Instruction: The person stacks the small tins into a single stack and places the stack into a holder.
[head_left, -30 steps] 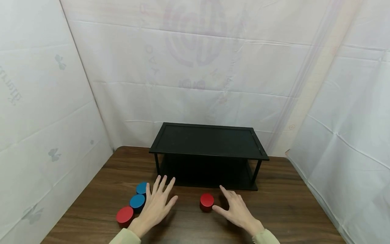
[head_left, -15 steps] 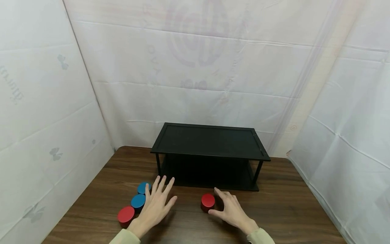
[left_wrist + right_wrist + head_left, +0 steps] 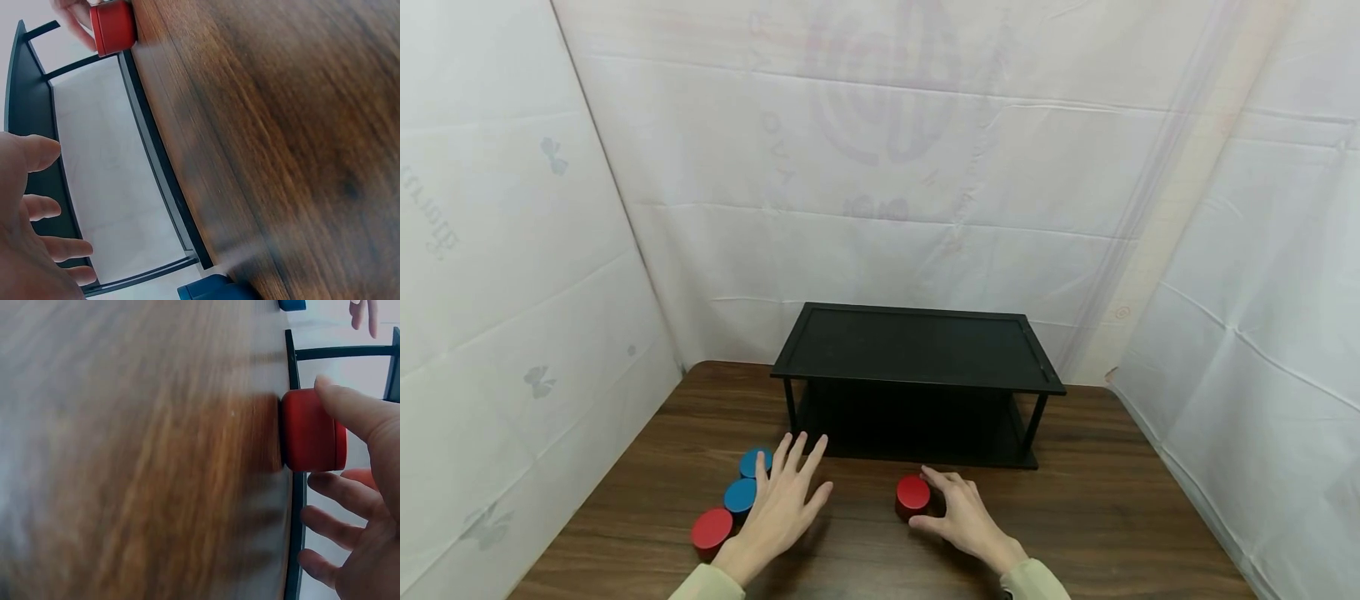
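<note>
In the head view a short red cylinder stands on the brown table in front of the shelf. My right hand is round its right side, thumb at the front and index finger at the back; in the right wrist view, thumb and fingers bracket the red cylinder. The other fingers are bent beside it. My left hand hovers with fingers spread, holding nothing. Beside it stand a red cylinder and two blue cylinders, the farther one partly hidden by the little finger.
A black two-level shelf stands at the back of the wooden table. White cloth sheets hang behind and on both sides.
My right hand has moved left to the red cylinder and its thumb and fingers have come in round it. My left hand has stayed nearly still.
</note>
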Motion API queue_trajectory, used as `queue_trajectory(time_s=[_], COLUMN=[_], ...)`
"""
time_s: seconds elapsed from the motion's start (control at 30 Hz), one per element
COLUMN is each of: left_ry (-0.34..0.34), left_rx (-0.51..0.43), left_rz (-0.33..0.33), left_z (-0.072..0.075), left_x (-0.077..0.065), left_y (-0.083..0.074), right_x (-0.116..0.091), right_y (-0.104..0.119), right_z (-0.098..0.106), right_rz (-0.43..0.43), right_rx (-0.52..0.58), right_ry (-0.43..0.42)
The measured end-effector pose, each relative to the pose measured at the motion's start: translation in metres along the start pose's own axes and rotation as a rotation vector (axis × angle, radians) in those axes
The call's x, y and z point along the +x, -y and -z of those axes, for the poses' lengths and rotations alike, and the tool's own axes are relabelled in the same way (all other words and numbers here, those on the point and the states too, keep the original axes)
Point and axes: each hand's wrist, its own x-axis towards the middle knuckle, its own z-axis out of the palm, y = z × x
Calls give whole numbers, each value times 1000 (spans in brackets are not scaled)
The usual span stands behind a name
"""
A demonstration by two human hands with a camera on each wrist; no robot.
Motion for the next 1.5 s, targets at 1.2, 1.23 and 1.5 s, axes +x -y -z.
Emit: queue_trajectory(time_s=[1.2, 1.23, 1.5], left_ry=[-40, -46, -99], left_rx=[17, 13, 14], left_rz=[28, 26, 13], left_z=[12, 12, 17], left_x=[-8, -9, -18], left_y=[11, 12, 16], right_x=[4, 4, 4], right_y=[4, 4, 3], right_z=[-7, -7, -7], right_rz=[-74, -73, -66], right_rx=[-33, -34, -44], right_ry=[-3, -3, -8])
